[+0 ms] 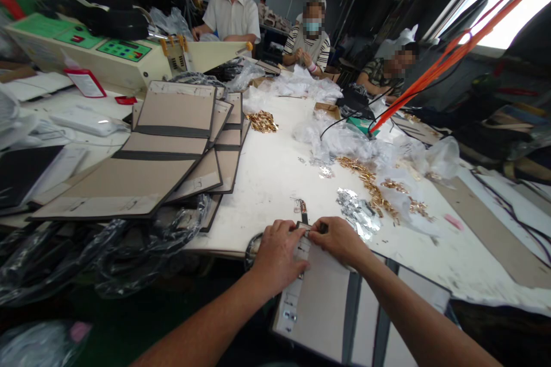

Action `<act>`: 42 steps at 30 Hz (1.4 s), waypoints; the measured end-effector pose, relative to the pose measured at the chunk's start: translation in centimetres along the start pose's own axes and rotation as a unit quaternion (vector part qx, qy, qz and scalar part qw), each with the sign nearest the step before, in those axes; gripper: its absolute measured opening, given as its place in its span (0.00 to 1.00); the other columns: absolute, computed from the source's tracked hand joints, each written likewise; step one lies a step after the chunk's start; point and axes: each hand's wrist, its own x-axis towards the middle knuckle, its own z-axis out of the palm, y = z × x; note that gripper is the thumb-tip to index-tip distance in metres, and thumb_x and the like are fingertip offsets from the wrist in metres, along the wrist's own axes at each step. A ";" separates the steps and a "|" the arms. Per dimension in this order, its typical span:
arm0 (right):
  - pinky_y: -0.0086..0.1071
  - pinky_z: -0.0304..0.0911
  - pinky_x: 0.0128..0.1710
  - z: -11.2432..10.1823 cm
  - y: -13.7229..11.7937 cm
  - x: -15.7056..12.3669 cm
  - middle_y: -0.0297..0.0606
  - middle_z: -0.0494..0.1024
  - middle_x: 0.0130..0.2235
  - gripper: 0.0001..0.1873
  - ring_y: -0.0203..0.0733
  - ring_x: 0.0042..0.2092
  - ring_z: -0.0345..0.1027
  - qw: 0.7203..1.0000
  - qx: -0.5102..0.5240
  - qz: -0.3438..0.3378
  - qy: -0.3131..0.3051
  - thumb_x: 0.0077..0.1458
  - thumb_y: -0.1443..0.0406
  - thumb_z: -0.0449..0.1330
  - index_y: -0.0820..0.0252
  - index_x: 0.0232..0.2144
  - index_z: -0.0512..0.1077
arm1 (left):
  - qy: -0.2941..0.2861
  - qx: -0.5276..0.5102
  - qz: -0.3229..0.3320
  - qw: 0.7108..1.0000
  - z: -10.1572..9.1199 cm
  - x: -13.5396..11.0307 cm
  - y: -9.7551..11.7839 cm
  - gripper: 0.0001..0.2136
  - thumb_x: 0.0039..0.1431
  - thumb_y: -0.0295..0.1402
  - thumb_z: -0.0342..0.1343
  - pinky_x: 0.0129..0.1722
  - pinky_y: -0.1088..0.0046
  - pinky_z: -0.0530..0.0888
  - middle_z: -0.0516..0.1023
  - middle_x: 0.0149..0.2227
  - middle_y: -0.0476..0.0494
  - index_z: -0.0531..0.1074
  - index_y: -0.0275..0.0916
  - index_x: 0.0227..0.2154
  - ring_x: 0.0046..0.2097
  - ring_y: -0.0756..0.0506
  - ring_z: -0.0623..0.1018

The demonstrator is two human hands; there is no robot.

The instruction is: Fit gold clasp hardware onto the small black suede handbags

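A beige folding panel (pixel 326 292) with dark fold strips lies tilted at the table's front edge, partly over it. My left hand (pixel 279 255) grips the panel's left edge near its far corner, thumb on the face. At that same corner, the fingers of my right hand (pixel 338 239) are pinched together; whatever lies between them is too small and covered to name. A short dark strap with a gold-coloured metal piece (pixel 303 207) sticks out just beyond the fingertips. Small metal pieces (pixel 289 316) show along the panel's near left margin.
Similar panels (pixel 161 169) are stacked at left. Silver plates (pixel 358 213) and gold metal parts (pixel 365 180) lie right of my hands, with another gold pile (pixel 262 121) farther back. A machine (pixel 94 49) stands back left. Orange cords (pixel 424 77) hang at right. Several people sit or stand beyond.
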 end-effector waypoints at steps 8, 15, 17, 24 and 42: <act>0.32 0.54 0.33 1.1 -0.5 -0.8 0.33 0.83 0.33 0.06 0.42 0.35 0.73 0.991 -0.127 -0.004 0.045 0.57 0.60 0.63 0.51 0.32 0.80 | 0.003 -0.020 -0.002 1.000 -0.8 0.5 0.1 0.28 0.51 0.37 0.70 0.56 0.57 0.70 0.76 0.52 0.40 0.74 0.42 0.56 0.55 0.37 0.71; 0.30 0.56 0.32 0.3 0.4 0.2 0.32 0.80 0.28 0.03 0.39 0.31 0.70 0.999 0.036 0.003 -0.016 0.51 0.64 0.64 0.54 0.28 0.78 | -0.071 -0.005 -0.085 0.994 -2.1 3.6 0.5 0.24 0.58 0.36 0.62 0.47 0.63 0.73 0.82 0.45 0.40 0.72 0.41 0.58 0.48 0.38 0.79; 0.29 0.56 0.29 0.3 0.9 0.6 0.31 0.77 0.24 0.02 0.37 0.28 0.68 0.995 0.086 0.012 -0.041 0.49 0.65 0.64 0.56 0.26 0.77 | -0.099 -0.006 -0.094 0.991 -2.5 4.8 0.3 0.21 0.57 0.39 0.63 0.39 0.67 0.72 0.83 0.39 0.44 0.75 0.43 0.54 0.41 0.40 0.80; 0.28 0.61 0.22 0.7 2.8 2.2 0.29 0.73 0.19 0.07 0.35 0.21 0.65 0.971 0.214 0.040 -0.097 0.48 0.61 0.66 0.58 0.27 0.75 | -0.203 -0.012 -0.108 0.973 -3.5 8.0 -0.3 0.21 0.42 0.38 0.72 0.29 0.73 0.65 0.83 0.33 0.51 0.82 0.45 0.44 0.35 0.44 0.80; 0.29 0.57 0.21 0.1 0.2 -2.6 0.25 0.61 0.19 0.22 0.32 0.19 0.56 0.668 0.670 -0.137 0.293 0.62 0.56 0.64 0.56 0.21 0.61 | -0.278 -0.080 -0.168 0.942 -3.4 9.9 -0.6 0.18 0.37 0.34 0.73 0.28 0.74 0.65 0.79 0.26 0.53 0.82 0.40 0.36 0.31 0.46 0.77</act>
